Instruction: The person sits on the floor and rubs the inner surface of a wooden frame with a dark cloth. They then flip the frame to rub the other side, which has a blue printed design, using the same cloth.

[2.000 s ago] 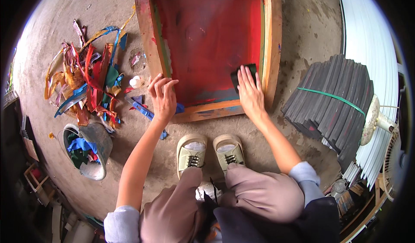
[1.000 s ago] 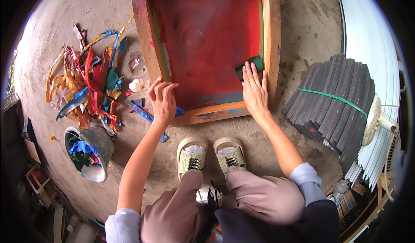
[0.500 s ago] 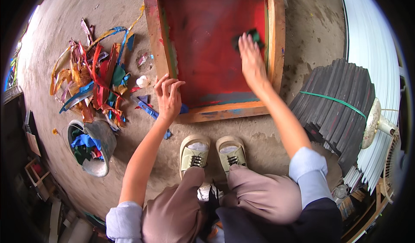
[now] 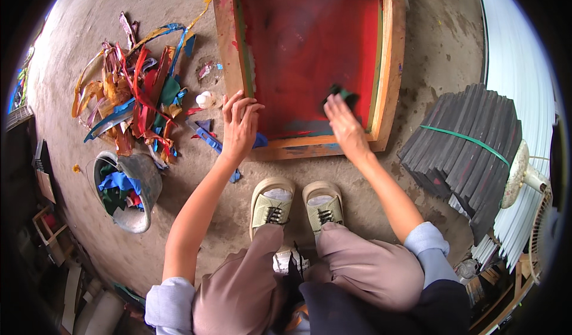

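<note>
Left hand, half-curled, rests on the wooden frame — likely stiff, best held by its edges; right hand, nearly flat, covers a dark, probably soft cloth.

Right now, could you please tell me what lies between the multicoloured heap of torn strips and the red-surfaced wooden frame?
The head view shows a small white rounded object, a slim blue tool and coloured scraps.
</note>
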Motion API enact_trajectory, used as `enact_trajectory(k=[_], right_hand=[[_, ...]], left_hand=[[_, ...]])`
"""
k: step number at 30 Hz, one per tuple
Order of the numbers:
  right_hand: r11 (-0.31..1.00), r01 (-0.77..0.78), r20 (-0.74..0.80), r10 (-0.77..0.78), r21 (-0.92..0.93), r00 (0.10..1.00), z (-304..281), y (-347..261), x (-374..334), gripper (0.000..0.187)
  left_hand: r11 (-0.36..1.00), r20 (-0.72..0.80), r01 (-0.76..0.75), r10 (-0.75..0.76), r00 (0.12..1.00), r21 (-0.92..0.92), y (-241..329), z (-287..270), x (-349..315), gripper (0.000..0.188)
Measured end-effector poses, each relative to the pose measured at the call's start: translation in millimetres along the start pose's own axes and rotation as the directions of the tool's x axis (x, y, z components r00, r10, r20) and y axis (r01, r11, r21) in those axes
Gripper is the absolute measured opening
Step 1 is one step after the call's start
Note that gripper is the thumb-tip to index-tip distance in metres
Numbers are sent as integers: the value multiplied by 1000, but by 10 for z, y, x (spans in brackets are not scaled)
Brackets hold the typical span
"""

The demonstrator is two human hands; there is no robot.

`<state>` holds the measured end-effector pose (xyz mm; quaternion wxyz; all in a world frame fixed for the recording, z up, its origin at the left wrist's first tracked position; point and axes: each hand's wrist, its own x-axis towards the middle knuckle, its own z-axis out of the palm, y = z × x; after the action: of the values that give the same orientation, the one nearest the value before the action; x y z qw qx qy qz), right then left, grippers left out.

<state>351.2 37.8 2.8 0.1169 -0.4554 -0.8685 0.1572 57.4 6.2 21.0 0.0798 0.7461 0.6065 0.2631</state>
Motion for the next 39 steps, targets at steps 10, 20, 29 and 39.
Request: enact_trajectory(k=[10,20,29,39], right_hand=[[970,189,-113,-207,-152,972,-85,93,683,53],[952,158,-70,-181,-261,981,-240,297,648,57],[882,12,-7,-9,470,1000,-126,-541,361,30],[605,-349,203,298,716,933,-321,-928,383,28]], left_hand=[[997,219,-41,25,976,69,88,-335,-326,51],[999,192,-42,39,981,7,128,-364,-361,21],[732,104,457,-474,874,-505,199,-388,-288,16],[330,268,503,-554,788,-799,538,-322,-47,33]])
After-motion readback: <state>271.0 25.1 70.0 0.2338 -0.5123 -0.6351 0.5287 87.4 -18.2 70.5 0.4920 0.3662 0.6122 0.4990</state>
